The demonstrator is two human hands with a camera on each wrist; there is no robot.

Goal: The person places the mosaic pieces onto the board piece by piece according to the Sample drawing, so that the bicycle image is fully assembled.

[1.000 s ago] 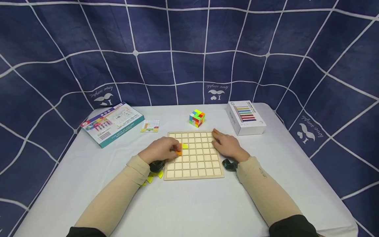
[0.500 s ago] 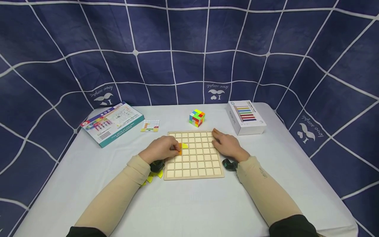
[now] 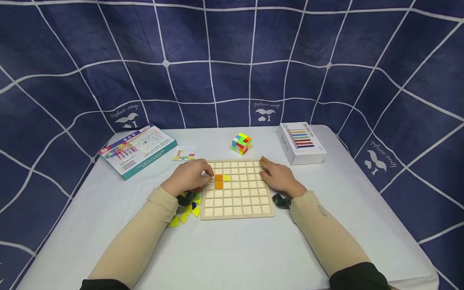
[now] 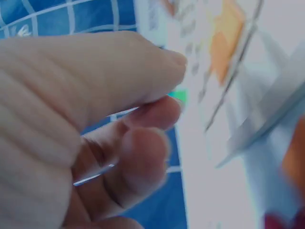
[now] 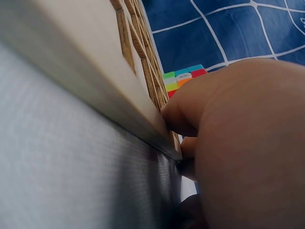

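Observation:
A wooden grid board (image 3: 237,218) lies on the table between the hands. Two orange tiles (image 3: 218,185) fill neighbouring cells in its left part, and a yellow piece (image 3: 226,177) sits in the cell right of the upper one. My left hand (image 3: 187,176) is over the board's left edge, its fingers loosely bent, thumb near the index fingertip with nothing between them in the left wrist view. At the board's upper right, my right hand (image 3: 278,177) grips the edge; the right wrist view shows the thumb (image 5: 183,112) on the rim and the other fingers partly hidden beside it.
Several loose yellow pieces (image 3: 183,218), with a blue and a reddish one, lie left of the board, partly under the left wrist. Behind are a pattern card (image 3: 184,153), a puzzle cube (image 3: 241,143), a flat game box (image 3: 139,151) and a white box (image 3: 301,144).
My left hand has let go of the lower orange tile and drawn back to the left, uncovering both orange tiles and more loose pieces. My right hand stays at the board's edge.

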